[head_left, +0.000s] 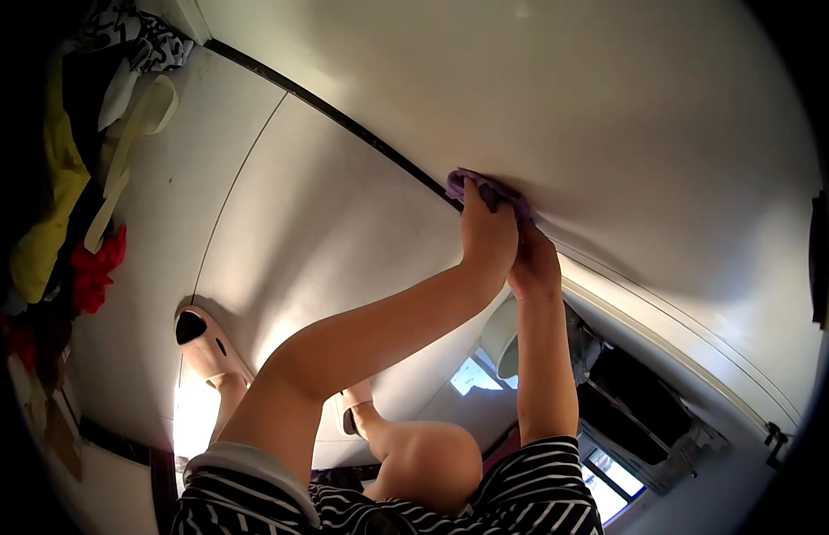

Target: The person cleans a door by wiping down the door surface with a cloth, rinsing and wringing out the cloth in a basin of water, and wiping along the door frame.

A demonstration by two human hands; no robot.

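A crumpled purple cloth (472, 179) is pressed against the lower part of a pale, smooth panel (611, 116), close to the dark strip along its base. My left hand (488, 230) has its fingers closed on the cloth. Right beside it, my right hand (534, 260) also reaches up to the cloth's lower right end, its fingers bent and partly in shadow. The two hands touch or nearly touch, and part of the cloth is hidden behind the fingers.
Pale floor tiles (316, 196) lie left of the panel. Clothes, yellow (62, 192) and red (95, 272), hang or lie at the far left. A slipper (201, 343) is on my foot. A white cylindrical container (499, 337) and a dark rack (624, 406) stand at the lower right.
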